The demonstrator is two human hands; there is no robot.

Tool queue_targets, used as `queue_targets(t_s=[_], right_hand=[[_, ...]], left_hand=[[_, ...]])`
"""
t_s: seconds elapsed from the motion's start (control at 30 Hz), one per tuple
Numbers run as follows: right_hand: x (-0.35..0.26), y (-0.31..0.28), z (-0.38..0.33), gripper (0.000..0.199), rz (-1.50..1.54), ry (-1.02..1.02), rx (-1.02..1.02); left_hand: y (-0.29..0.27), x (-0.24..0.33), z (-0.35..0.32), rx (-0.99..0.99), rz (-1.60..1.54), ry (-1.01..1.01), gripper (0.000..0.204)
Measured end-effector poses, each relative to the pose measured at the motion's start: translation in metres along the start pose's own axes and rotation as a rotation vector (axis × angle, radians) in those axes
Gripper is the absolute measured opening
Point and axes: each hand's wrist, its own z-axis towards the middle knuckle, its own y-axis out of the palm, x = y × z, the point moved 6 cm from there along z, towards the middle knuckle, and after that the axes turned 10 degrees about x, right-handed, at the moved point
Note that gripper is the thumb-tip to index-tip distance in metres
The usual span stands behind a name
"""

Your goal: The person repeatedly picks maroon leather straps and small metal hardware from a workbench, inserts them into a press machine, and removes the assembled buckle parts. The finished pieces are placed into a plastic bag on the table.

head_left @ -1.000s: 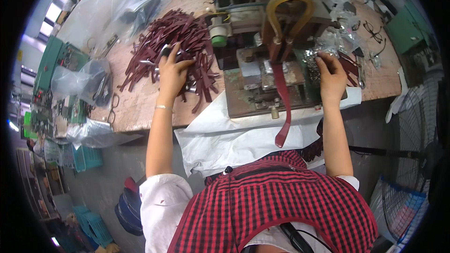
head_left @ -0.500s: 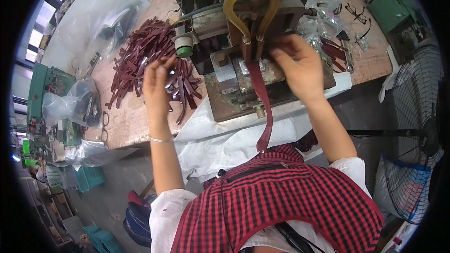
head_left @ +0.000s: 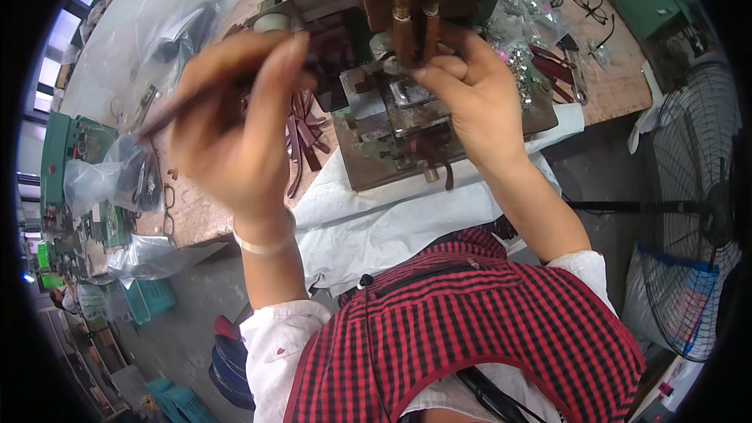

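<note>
My left hand (head_left: 235, 125), raised on the left and smeared by motion, has its fingers closed on a dark red eyeglass temple (head_left: 168, 113), whose end sticks out to the left. My right hand (head_left: 482, 98) is at the press, thumb and fingers pinched together by the metal die block (head_left: 411, 94) under two brown prongs (head_left: 403, 39). Whatever those fingertips hold is hidden. Another dark red temple (head_left: 428, 153), blurred, is in front of the die block. Behind my left hand, a heap of similar temples (head_left: 305, 129) lies partly covered.
Small clear bags of metal parts (head_left: 521, 12) lie right of the press. Dark red pieces (head_left: 554, 82) and glasses (head_left: 589, 6) are farther right. Another pair of glasses (head_left: 169, 211) sits near the table's left edge. White sheeting (head_left: 368, 215) hangs in front; a caged fan (head_left: 689, 204) stands right.
My left hand has risen from beside the heap with a temple in it. My right hand has shifted left to the die. The temple hanging from the die has dropped away from it, blurred.
</note>
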Motion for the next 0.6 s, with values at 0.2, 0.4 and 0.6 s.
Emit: queue_targets(t_s=[0.2,0.4,0.6], right_hand=[[-0.032,-0.001,-0.022,0.060,-0.304,-0.104,-0.231],[0.029,-0.112,0.005,0.033,-1.528,-0.413,0.229],[0.045,-0.138,0.023,0.015,-1.139,-0.672,0.331]], left_hand=[[0.010,0.009,-0.026,-0.155,0.004,0.165,0.016],[0.054,0.031,-0.080,-0.508,0.221,0.434,0.027],[0.056,0.015,-0.097,-0.376,0.178,0.494,0.025]])
